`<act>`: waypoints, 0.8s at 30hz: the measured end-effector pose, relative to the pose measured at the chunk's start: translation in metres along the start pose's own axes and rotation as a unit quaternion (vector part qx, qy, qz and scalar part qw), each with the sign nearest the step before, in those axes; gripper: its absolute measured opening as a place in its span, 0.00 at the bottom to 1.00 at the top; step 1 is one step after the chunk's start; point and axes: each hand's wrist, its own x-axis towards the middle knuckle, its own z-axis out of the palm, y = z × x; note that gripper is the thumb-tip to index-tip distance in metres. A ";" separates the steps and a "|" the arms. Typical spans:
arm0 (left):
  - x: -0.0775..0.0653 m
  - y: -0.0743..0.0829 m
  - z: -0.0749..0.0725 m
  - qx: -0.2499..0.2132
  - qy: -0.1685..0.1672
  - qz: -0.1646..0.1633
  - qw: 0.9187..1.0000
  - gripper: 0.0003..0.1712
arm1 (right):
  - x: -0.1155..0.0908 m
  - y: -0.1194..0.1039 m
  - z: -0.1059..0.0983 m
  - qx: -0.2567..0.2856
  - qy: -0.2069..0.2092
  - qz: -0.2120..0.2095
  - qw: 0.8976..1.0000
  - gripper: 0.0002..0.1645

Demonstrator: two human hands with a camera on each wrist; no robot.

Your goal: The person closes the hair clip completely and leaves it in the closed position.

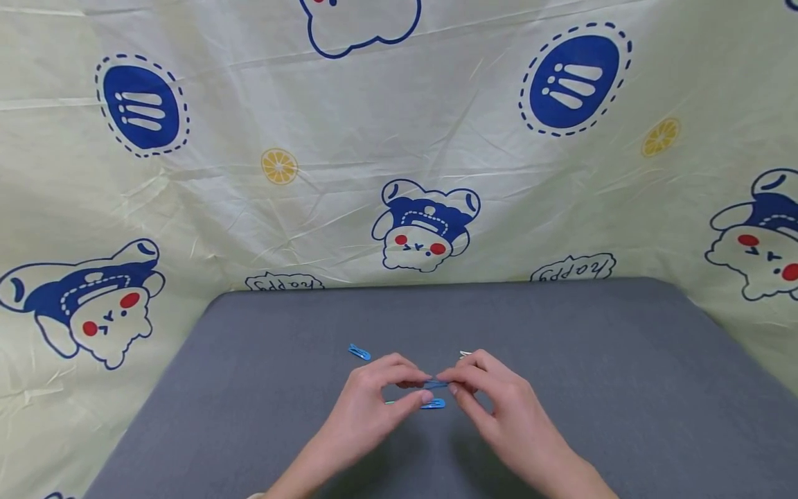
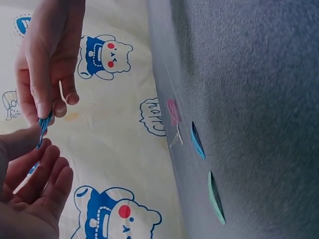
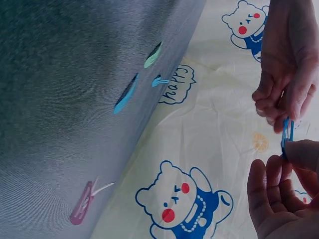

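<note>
Blue clip [image 1: 437, 384], lower centre of head view, pinched in fingertips of left hand [image 1: 374, 393] and right hand [image 1: 506, 396]; green clip [image 3: 153, 56], upper centre of right-wrist view, on grey table [image 1: 262, 416].

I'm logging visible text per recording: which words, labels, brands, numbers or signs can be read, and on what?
"happy": on the backdrop, head view, left, by the table's far edge.
"happy": on the backdrop, head view, right, same edge.
Held clip and loose clips: too small to read any text.
</note>
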 end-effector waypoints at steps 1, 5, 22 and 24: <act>0.000 0.000 0.000 -0.009 0.002 -0.005 1.000 0.07 | 0.000 0.001 0.000 0.006 0.004 -0.001 1.000 0.21; -0.001 -0.001 0.000 -0.042 0.013 -0.021 0.999 0.05 | 0.000 0.004 0.002 0.049 0.012 0.012 0.999 0.17; 0.003 -0.007 -0.001 -0.106 0.015 -0.007 0.994 0.03 | -0.001 0.013 0.007 0.229 -0.030 0.101 0.968 0.09; 0.003 -0.009 -0.001 -0.129 0.006 -0.007 0.992 0.03 | -0.001 0.016 0.007 0.260 -0.044 0.088 0.961 0.10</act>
